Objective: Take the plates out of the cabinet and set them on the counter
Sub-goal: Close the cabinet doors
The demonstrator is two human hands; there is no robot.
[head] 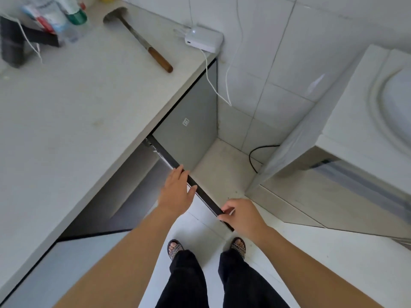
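Head view, left hand (pixel 178 192), right hand (pixel 242 216) gripping open cabinet door (pixel 205 196) edge

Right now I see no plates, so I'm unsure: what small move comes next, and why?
Probably let go of the cabinet door and crouch: left hand and right hand both hold its top edge, it already stands open, and the counter overhang hides the dark inside.

bare arms right up to the frame edge here, left hand (pixel 178 192) and right hand (pixel 242 216) uncovered too. lower down, loose black trousers (pixel 189 281) reaching the ankles — and open-toed sandals (pixel 175 249), a black-and-white woven pattern across each strap, toes peeking out.
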